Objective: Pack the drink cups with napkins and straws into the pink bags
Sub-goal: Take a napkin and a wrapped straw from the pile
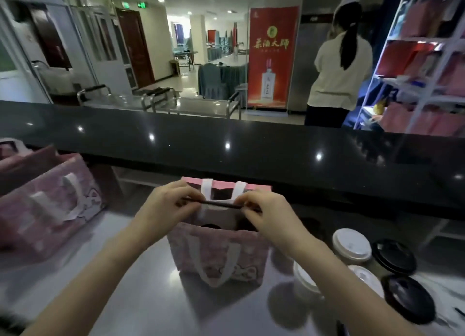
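Observation:
An open pink bag [216, 255] with white handles stands on the steel worktop in front of me. Inside it sits a cardboard cup holder with dark cup lids showing. My left hand [168, 204] and my right hand [261, 212] each pinch one end of a thin dark straw [218, 203], held level just above the bag's mouth. To the right of the bag stand cups with white lids [351, 245] and cups with black lids [393, 256].
More pink bags [47, 204] stand at the left of the steel worktop [141, 285]. A raised black counter [251, 144] runs across behind the bag. Beyond it a person [339, 66] stands with their back turned beside a white shelf of bags [422, 66].

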Demonstrator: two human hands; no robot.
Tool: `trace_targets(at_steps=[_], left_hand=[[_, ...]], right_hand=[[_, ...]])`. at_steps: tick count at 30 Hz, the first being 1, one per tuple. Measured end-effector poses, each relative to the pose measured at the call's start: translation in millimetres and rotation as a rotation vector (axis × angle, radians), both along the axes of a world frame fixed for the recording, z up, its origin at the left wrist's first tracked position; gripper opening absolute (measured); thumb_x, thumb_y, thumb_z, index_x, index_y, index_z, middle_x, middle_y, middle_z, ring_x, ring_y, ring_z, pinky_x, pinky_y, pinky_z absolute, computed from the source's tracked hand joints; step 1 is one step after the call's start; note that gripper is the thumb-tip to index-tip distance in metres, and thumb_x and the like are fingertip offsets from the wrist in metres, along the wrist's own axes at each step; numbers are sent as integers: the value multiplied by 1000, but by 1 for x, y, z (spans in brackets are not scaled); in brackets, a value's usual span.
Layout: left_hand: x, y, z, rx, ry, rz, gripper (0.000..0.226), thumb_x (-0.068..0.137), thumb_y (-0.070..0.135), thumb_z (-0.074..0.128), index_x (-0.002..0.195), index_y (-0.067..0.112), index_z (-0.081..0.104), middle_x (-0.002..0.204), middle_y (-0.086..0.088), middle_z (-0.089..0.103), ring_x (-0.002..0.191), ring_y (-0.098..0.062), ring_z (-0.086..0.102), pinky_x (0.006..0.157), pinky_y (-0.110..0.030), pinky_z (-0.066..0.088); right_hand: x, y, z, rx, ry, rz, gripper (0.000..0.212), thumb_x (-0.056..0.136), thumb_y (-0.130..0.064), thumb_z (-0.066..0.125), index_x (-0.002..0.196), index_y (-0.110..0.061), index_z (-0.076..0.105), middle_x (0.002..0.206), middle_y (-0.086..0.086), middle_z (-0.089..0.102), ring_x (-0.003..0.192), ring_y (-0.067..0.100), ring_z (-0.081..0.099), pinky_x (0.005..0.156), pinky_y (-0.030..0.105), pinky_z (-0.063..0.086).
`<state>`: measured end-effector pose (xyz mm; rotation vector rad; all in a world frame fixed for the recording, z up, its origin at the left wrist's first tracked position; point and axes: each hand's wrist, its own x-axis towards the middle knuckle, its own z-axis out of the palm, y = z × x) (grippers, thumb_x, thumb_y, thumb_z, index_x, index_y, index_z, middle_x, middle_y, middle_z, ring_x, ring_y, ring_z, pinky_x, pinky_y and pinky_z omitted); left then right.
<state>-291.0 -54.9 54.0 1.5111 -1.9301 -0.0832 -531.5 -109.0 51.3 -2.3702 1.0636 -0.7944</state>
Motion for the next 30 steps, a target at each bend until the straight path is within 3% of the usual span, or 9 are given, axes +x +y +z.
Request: trace_targets(at_steps=[3, 8, 11, 14, 16, 19, 22, 25, 30], left_hand=[[28, -6, -18, 69, 19, 27, 19, 78, 12, 78, 90, 25, 74, 89, 12, 66, 84, -2, 64, 77, -28, 56], [36, -19, -45, 135, 64, 58, 21, 79, 15, 76, 89, 33, 71, 85, 21, 62, 83, 5, 60, 77, -16, 52], [32, -24, -50, 115, 33, 87, 16, 83, 32, 72, 98, 35, 69, 89, 27, 57, 88, 10, 54, 78, -12, 46], [33, -22, -49, 160, 25, 49, 45, 74, 63, 67, 110, 37, 64, 107, 27, 55, 105, 9, 46, 88, -8, 37], [35, -19, -49, 174, 9, 22, 61, 65, 70, 70, 115, 36, 64, 119, 26, 51, 115, 8, 41, 93, -4, 32], [35, -19, -53, 124, 15, 71, 43, 66, 42, 86, 103, 25, 72, 122, 13, 52, 116, -2, 47, 94, -12, 44], [31, -24, -55, 94, 93, 128, 30, 68, 19, 87, 95, 16, 74, 119, 6, 52, 106, -10, 59, 87, -11, 49], [26, -32, -57, 97, 127, 158, 49, 70, 13, 86, 114, 19, 66, 128, 7, 44, 107, -10, 58, 88, -21, 54], [30, -50, -55, 97, 122, 128, 74, 66, 16, 87, 126, 42, 53, 140, 19, 29, 104, -2, 54, 90, -17, 51]], right_hand=[[33, -6, -7, 42, 135, -23, 23, 91, -16, 58, 108, -27, 68, 105, -6, 66, 99, 12, 60, 86, 38, 53], [47, -18, -20, 131, 318, -49, 24, 91, -16, 57, 108, -28, 67, 107, -4, 69, 96, 17, 64, 84, 39, 54], [37, -29, -26, 110, 449, -68, 28, 90, -22, 59, 117, -30, 62, 116, -4, 66, 103, 18, 62, 87, 39, 52], [22, -38, -31, 80, 443, -29, 49, 89, -38, 62, 135, -29, 50, 136, -8, 52, 122, 14, 50, 99, 33, 45], [15, -41, -35, 26, 335, 18, 55, 90, -42, 60, 141, -30, 43, 143, -13, 43, 129, 8, 41, 104, 24, 38], [5, -47, -42, -95, 288, 65, 60, 91, -53, 51, 145, -31, 37, 152, -15, 31, 139, 5, 24, 110, 19, 19], [-2, -56, -48, -162, 379, 96, 82, 82, -80, 26, 150, -33, 26, 155, -19, 6, 143, -1, -9, 115, 25, -6], [-6, -70, -51, -211, 477, 118, 104, 66, -95, 23, 152, -37, 14, 156, -17, -14, 139, 1, -29, 115, 33, -17], [-11, -90, -47, -194, 581, 105, 113, 57, -93, 43, 151, -40, 8, 160, -8, -17, 136, 6, -37, 110, 38, -24]])
